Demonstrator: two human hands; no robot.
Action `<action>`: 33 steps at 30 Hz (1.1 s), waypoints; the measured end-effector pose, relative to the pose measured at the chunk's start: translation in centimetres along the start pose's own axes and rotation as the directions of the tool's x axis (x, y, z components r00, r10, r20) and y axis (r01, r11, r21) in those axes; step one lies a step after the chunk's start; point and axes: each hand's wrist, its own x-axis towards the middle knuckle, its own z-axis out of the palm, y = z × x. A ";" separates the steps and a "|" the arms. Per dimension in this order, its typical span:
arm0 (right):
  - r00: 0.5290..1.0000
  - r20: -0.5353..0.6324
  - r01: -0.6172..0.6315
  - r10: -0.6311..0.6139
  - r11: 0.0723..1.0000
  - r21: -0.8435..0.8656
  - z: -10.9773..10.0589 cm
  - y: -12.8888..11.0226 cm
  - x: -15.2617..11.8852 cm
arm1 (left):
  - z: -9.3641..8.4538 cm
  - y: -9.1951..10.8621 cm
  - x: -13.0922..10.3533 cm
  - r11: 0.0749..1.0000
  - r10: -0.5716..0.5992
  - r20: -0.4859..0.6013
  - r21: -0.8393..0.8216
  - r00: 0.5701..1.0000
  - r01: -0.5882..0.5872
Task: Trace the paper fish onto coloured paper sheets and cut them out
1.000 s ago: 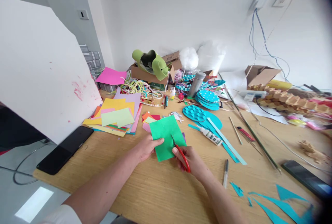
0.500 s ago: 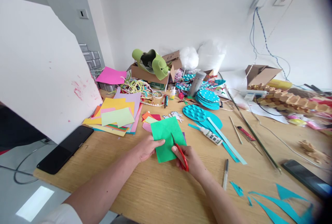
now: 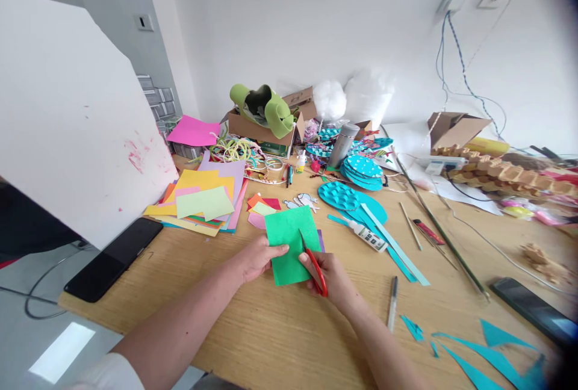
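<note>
A sheet of green paper (image 3: 289, 236) is held up over the near part of the table. My left hand (image 3: 259, 259) pinches its left edge, thumb on the front face. Red-handled scissors (image 3: 317, 269) are in my right hand (image 3: 332, 278), fingers closed about the handles. Their dark blades lie across the right half of the sheet, pointing up and left; whether they have cut into it I cannot tell. A bit of purple paper (image 3: 320, 239) shows behind the sheet's right edge. Small coloured paper pieces (image 3: 259, 204) and fish cutouts (image 3: 303, 201) lie just beyond.
Coloured papers (image 3: 198, 197) are stacked at the left, near a black phone (image 3: 115, 259). A glue bottle (image 3: 368, 236), blue strips (image 3: 397, 251), a pen (image 3: 392, 303) and blue scraps (image 3: 487, 354) lie right. Behind stand a metal flask (image 3: 344, 144) and a cardboard box (image 3: 262, 125).
The green sheet has shifted very slightly to the right and down with my left hand. The scissors stay almost in place on it.
</note>
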 end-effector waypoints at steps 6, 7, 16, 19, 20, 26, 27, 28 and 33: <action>1.000 0.004 0.003 -0.003 0.999 -0.040 -0.2 0.3 0.1 | 0.1 0.2 0.0 1.000 -0.011 -0.029 -0.003 1.000 0.011; 1.000 0.006 0.001 -0.001 0.999 -0.038 -0.3 0.3 0.2 | 0.1 0.3 0.0 1.000 -0.014 -0.032 -0.005 0.999 0.014; 0.986 0.151 0.075 -0.066 0.996 -0.054 -0.8 -0.4 -0.4 | 0.3 0.7 0.0 0.999 0.032 -0.029 -0.025 0.999 -0.033; 0.954 0.290 0.097 -0.075 0.993 -0.064 -2.1 -0.9 -1.0 | 0.1 1.3 0.0 0.999 0.027 -0.074 -0.020 0.997 -0.028; 0.938 0.338 0.108 -0.077 0.992 -0.072 -2.7 -1.0 -1.2 | 0.0 1.6 0.0 1.000 0.022 -0.101 -0.010 0.995 -0.023; 0.967 0.078 0.240 -0.242 0.970 0.035 -5.5 -0.8 -1.3 | -0.9 2.8 -0.1 1.000 -0.017 -0.192 0.006 0.981 0.018; 0.963 -0.037 0.269 -0.267 0.961 0.065 -5.6 -0.7 -1.1 | -1.0 2.8 -0.1 1.000 -0.027 -0.176 0.007 0.984 0.029; 0.953 -0.121 0.289 -0.278 0.954 0.085 -5.5 -0.7 -0.9 | -1.0 2.8 -0.2 0.999 -0.042 -0.151 0.010 0.988 0.044; 0.973 -0.179 0.172 -0.146 0.975 0.140 -3.5 -0.5 -0.2 | -0.7 2.4 -0.5 0.991 -0.124 -0.009 0.052 0.992 0.125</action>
